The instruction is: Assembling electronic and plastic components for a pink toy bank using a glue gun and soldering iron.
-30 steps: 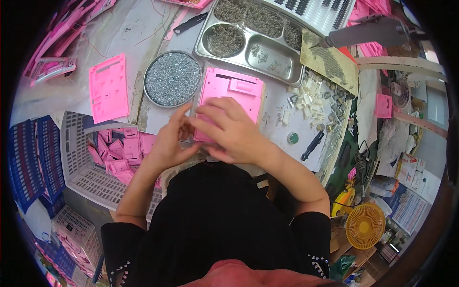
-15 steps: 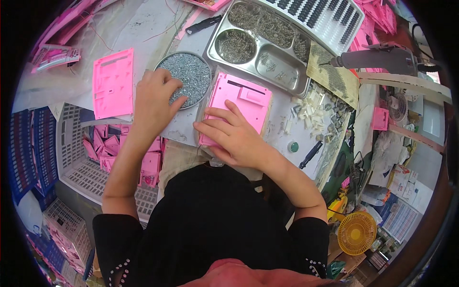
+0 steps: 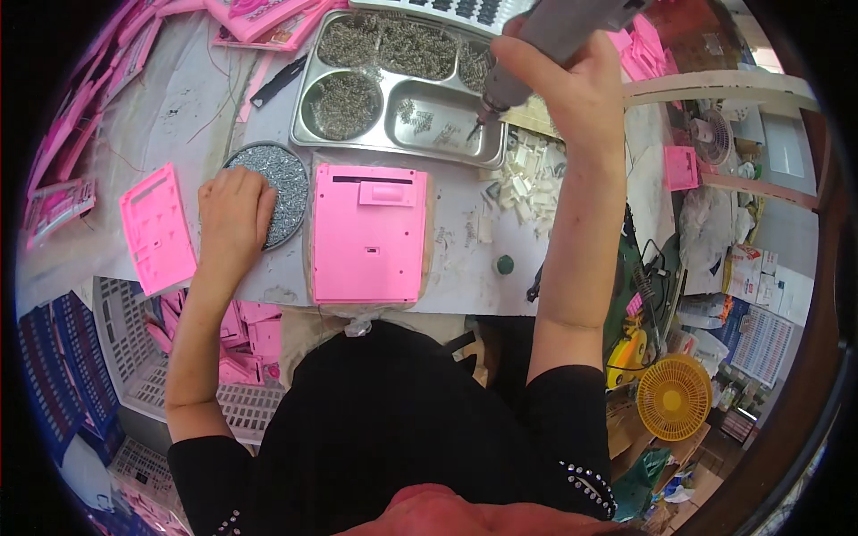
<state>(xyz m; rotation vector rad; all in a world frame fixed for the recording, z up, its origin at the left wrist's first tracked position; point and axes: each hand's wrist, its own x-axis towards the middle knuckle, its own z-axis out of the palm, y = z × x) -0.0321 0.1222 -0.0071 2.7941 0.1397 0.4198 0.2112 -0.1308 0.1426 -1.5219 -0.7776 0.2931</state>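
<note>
My right hand [image 3: 581,103] is raised at the upper right, wrapped round a grey electric screwdriver [image 3: 552,40]. The tool's thin bit points down over the steel compartment tray [image 3: 493,154]. On the left, my left hand [image 3: 231,214] rests at the rim of a round dish of small silvery screws [image 3: 288,188]. Its fingers are curled under, and whatever they may pinch is hidden. Between my hands a pink plastic housing [image 3: 357,255] lies flat on the table, with a slot near its top, a raised block and several small holes.
A second pink panel [image 3: 159,230] lies left of the dish. Springs fill some tray compartments. White plastic bits [image 3: 527,183] and a small green round thing [image 3: 505,264] lie to the right. Below the table's left edge stands a grey crate [image 3: 134,344] of pink parts.
My right hand has left the pink housing and gone up to the right, taking hold of the screwdriver. My left hand's fingers have curled in at the screw dish. The whole view has shifted.
</note>
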